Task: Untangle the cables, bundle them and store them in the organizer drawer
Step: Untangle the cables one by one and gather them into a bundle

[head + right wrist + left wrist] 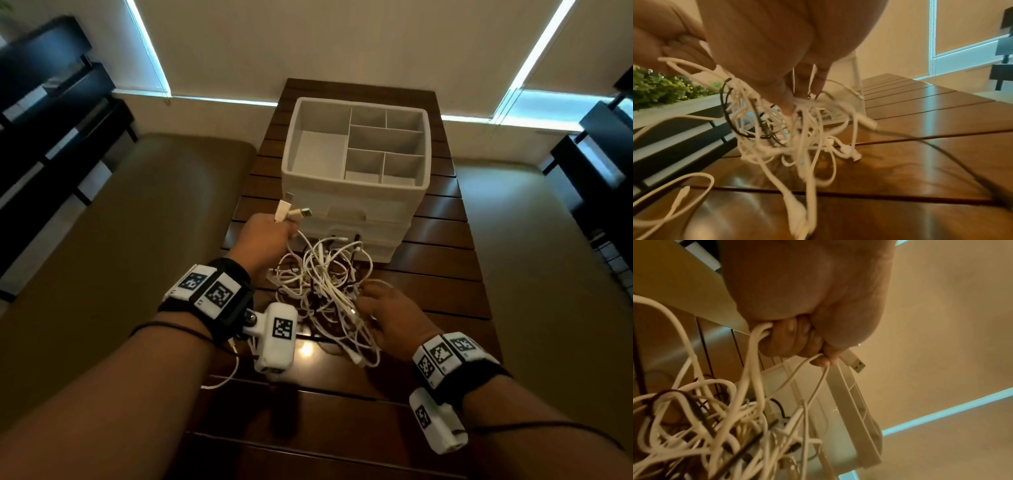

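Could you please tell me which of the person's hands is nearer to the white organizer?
Left. The left hand, gripping USB plug ends, is raised just in front of the organizer; the right hand is farther back, holding the cable tangle.

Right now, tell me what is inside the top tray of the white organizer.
The top tray shows only bare dividers: six compartments, nothing in any. Its near wall hides a strip of the front compartments' floors. The drawers below are shut, so their contents are hidden.

The right hand (777, 48) holds tangled cables (797, 141) above the wooden table (941, 113); loose ends trail down.
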